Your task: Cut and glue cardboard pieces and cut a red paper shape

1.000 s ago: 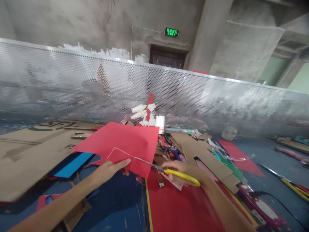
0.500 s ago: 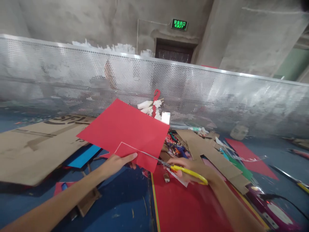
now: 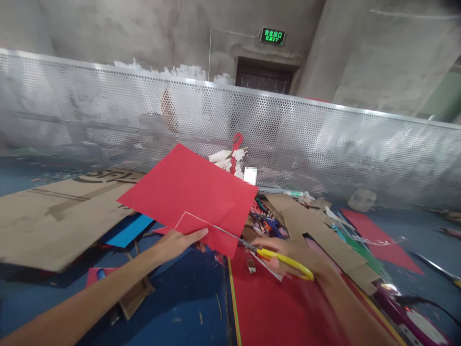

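A red sheet of paper (image 3: 190, 187) is held up over the blue table, a pale drawn line with a corner showing near its lower edge. My left hand (image 3: 185, 240) pinches that lower edge, thumb on top and fingers underneath. In my right hand (image 3: 277, 250) is a pair of yellow-handled scissors (image 3: 286, 263), its fingers closed on the handles. The blades lie at the sheet's lower right edge, along the pale line. Parts of the handles are hidden by the hand.
Brown cardboard (image 3: 65, 211) lies at left, beside a blue sheet (image 3: 131, 230). Below my right hand is a red board (image 3: 273, 307). Cut cardboard (image 3: 324, 235), a purple device (image 3: 406, 307) and another red sheet (image 3: 382, 240) lie at right. A perforated metal divider (image 3: 306, 134) stands behind.
The view has shifted slightly, moving everything a little to the right. The scissor handles look closer together now. My left hand keeps its pinch on the red paper.
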The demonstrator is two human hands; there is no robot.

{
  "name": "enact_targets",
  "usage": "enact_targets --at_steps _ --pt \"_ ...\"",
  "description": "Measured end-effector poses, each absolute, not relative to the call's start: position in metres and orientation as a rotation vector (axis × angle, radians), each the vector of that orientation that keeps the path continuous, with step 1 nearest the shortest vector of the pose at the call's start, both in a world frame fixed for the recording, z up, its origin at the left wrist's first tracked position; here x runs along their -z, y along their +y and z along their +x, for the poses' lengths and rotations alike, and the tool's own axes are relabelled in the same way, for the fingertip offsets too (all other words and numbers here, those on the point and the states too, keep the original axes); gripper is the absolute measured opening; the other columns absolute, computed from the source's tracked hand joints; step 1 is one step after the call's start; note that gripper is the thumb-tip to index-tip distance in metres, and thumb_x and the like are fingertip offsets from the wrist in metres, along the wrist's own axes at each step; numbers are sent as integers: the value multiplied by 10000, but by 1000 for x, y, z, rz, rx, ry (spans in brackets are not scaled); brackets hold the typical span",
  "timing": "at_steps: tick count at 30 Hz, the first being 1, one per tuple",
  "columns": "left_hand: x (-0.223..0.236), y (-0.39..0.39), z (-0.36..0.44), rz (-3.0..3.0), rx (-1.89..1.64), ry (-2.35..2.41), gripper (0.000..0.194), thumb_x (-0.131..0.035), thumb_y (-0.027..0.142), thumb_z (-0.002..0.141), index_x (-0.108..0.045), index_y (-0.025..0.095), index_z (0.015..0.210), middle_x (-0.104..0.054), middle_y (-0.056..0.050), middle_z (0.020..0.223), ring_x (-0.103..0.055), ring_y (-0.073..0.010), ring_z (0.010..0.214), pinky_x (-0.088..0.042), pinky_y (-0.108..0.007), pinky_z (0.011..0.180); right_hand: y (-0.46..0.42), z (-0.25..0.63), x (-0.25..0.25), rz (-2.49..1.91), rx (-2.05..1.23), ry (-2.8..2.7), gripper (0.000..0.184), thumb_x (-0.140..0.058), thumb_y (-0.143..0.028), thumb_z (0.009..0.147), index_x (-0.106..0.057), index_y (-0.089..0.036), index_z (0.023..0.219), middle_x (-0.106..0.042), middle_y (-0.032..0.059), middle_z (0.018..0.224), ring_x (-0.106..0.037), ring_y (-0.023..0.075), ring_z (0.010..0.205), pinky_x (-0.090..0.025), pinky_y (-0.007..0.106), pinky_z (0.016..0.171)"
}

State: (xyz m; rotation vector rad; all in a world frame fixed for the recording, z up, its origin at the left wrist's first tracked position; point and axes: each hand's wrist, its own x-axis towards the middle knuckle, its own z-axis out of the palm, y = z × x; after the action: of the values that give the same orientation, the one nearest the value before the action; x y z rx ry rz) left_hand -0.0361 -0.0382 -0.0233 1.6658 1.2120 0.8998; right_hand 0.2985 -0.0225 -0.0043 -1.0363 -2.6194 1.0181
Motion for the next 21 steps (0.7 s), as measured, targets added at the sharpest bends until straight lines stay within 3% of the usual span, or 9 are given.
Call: enact_targets --at_steps 4,11,16,21 --pt "23 -38 -37 1699 -881 1244 458 -582 630 847 -721 251 631 -763 -45 705 -726 -251 749 -561 -343 812 -20 299 4 -995 -1177 -2565 521 -520 -521 961 -611 -199 1360 -659 93 1336 -594 294 1234 -430 410 1086" --pt "24 -38 -37 1708 -870 1218 458 -580 632 862 -719 246 656 -759 -33 708 -723 -237 747 -560 -333 801 -24 297 4 -1018 -1146 -2519 445 -606 -426 913 -645 -211 1301 -677 75 1279 -614 276 1161 -453 393 1037" --pt "26 -38 -38 1701 -899 1196 442 -585 608 879 -727 250 663 -758 -22 706 -720 -231 741 -562 -336 802 -30 296 1 -1160 -1161 -2488 409 -616 -467 931 -658 -247 1272 -709 59 991 -660 227 841 -540 332 755" --pt "24 -39 -40 1725 -839 1251 471 -552 620 890 -732 261 645 -775 -23 746 -733 -245 816 -541 -338 891 -35 293 -7 -1278 -1370 -2361 375 -654 -465 923 -650 -250 1229 -577 -15 686 -495 122 484 -438 243 484"
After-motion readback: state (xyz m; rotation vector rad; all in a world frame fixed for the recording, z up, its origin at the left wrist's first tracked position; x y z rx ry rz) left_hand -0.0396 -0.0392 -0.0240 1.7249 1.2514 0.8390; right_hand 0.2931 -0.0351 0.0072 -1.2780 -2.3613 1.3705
